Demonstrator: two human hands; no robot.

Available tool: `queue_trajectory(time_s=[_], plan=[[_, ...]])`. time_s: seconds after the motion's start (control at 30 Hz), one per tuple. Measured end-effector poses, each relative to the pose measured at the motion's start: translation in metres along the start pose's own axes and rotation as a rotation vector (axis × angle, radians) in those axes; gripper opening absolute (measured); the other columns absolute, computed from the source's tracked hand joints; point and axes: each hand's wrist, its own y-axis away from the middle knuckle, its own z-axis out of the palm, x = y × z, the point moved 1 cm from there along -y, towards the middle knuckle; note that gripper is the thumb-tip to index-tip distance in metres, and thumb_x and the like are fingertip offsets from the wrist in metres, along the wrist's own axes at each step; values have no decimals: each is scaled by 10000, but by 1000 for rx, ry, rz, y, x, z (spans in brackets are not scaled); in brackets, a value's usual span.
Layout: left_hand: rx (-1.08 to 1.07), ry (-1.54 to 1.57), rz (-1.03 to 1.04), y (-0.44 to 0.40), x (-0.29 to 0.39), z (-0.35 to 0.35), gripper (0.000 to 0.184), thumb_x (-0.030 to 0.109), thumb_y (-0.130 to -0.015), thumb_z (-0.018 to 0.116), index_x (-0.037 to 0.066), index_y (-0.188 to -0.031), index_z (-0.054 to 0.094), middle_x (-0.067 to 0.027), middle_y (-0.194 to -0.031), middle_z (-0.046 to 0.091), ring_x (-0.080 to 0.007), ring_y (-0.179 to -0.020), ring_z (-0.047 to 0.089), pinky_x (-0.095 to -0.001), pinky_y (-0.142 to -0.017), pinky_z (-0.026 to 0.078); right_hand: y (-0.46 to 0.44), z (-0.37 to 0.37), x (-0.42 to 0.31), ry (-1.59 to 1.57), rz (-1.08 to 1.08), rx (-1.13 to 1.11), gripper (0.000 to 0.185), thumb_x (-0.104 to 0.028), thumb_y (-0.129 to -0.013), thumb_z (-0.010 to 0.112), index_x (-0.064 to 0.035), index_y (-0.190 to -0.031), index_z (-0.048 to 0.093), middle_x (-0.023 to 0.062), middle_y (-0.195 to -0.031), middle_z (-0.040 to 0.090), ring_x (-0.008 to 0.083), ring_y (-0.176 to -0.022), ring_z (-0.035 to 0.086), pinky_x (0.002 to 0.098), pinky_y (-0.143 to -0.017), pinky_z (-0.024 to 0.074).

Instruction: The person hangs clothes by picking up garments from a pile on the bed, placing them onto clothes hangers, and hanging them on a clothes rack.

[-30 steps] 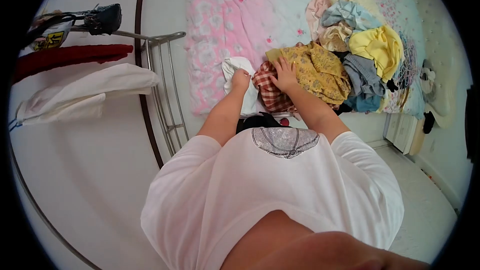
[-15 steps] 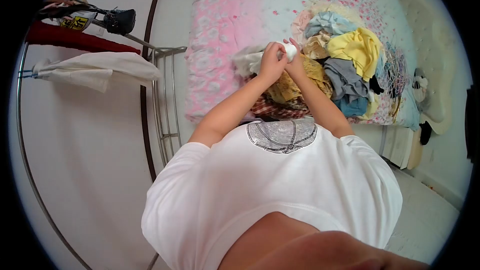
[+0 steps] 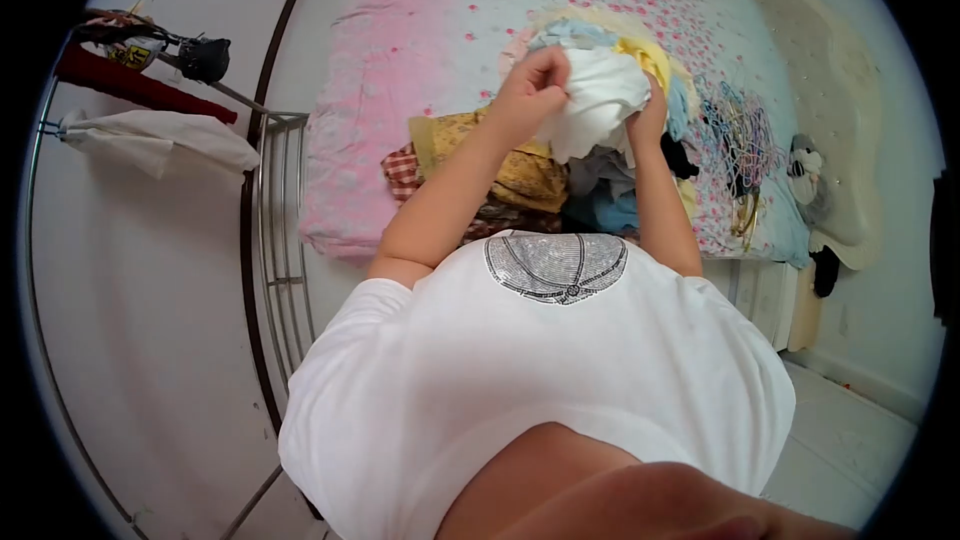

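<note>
The bed (image 3: pixel 380 60) spreads out in front of the person and seems to serve as a work surface, its broad top bearing loose fabric within reach. Close to the bed's near edge lies the heap of clothes (image 3: pixel 610 212), bunched rather than stacked, probably so that pieces come away easily. On the bed's near edge, toward its foot end, the yellow patterned cloth (image 3: pixel 535 175) lies rumpled beside the red checked cloth (image 3: pixel 402 168). The tangle of thin hangers (image 3: pixel 742 135) rests toward the bed's headboard end, apart from the white garment, which likely keeps it from snagging.

The white garment (image 3: pixel 598 100) is held up above the bed, over the heap, apparently to let the fabric hang and open between two grips. Both arms reach forward over the bed's near edge, elbows slightly bent. The left hand (image 3: pixel 528 98) is turned inward, thumb and forefinger pinching the garment's left side. The right hand (image 3: pixel 650 118) is raised at its right side, fingers curled on the fabric; some fingertips are hidden.
</note>
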Motion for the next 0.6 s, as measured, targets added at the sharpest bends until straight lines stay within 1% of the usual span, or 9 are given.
queue_trajectory(time_s=[0.03, 0.13, 0.17, 0.23, 0.27, 0.33, 0.43, 0.53, 0.6], plan=[[56, 14, -37, 0, -10, -2, 169, -58, -651, 420, 99, -708, 389, 49, -682, 344, -34, -593, 323, -180, -526, 280, -1, -14, 6, -203, 133, -76, 331, -89, -744, 619, -56, -1059, 521, 137, -975, 587, 207, -895, 582, 273, -748, 443], [236, 152, -170, -7, -32, -11, 213, -29, -655, 507, 101, -798, 420, 27, -781, 424, -54, -678, 421, -195, -582, 357, -11, -63, 17, -107, 180, -51, 322, -88, -715, 637, -44, -1017, 535, 117, -894, 609, 181, -798, 592, 254, -708, 444], [235, 130, -162, -9, -34, -5, 253, -7, -651, 545, 99, -844, 420, 9, -828, 440, -75, -736, 445, -221, -621, 381, -13, -71, 27, -201, 209, -78, 335, -88, -702, 636, -33, -1014, 527, 89, -842, 617, 158, -757, 582, 254, -690, 446], [236, 81, -153, -10, -25, 9, 357, 38, -645, 622, 95, -935, 421, -28, -922, 473, -116, -854, 493, -272, -700, 428, -18, -97, 19, -130, 339, -253, 349, -99, -690, 648, -32, -1010, 526, 80, -838, 614, 156, -746, 580, 257, -685, 446], [202, -157, -158, -8, -26, 10, 404, 62, -638, 644, 89, -967, 410, -45, -952, 473, -146, -893, 494, -294, -739, 424, -20, -107, 14, -97, 406, -342, 356, -105, -684, 654, -32, -1008, 525, 76, -836, 612, 155, -741, 579, 259, -683, 447], [122, -632, -159, -10, -33, 6, 505, 110, -625, 689, 78, -1030, 389, -78, -1011, 475, -206, -970, 496, -338, -816, 417, -20, -122, 21, -120, 345, -394, 388, -118, -660, 674, -41, -1009, 524, 69, -854, 604, 154, -771, 570, 256, -704, 436], [22, -1046, 17, -14, -39, 5, 463, 106, -640, 664, 59, -1031, 420, -109, -995, 485, -264, -956, 492, -356, -817, 407, -21, -140, 32, -197, 288, -518, 400, -135, -654, 683, -48, -1011, 524, 67, -881, 596, 149, -799, 561, 257, -723, 429], [-82, -1155, -141, -17, -41, 0, 395, 43, -675, 616, 83, -1027, 444, -116, -1057, 483, -257, -953, 514, -339, -784, 430, -22, -153, 36, -190, 248, -668, 424, -175, -652, 699, -51, -1016, 521, 67, -901, 592, 150, -816, 558, 265, -735, 427], [-97, -1208, -105, -15, -42, -8, 351, 38, -684, 601, 87, -1007, 474, -103, -1019, 515, -253, -920, 529, -334, -773, 431, -21, -159, 36, -158, 206, -764, 445, -206, -653, 707, -54, -1026, 516, 65, -902, 593, 162, -810, 561, 274, -739, 430]])
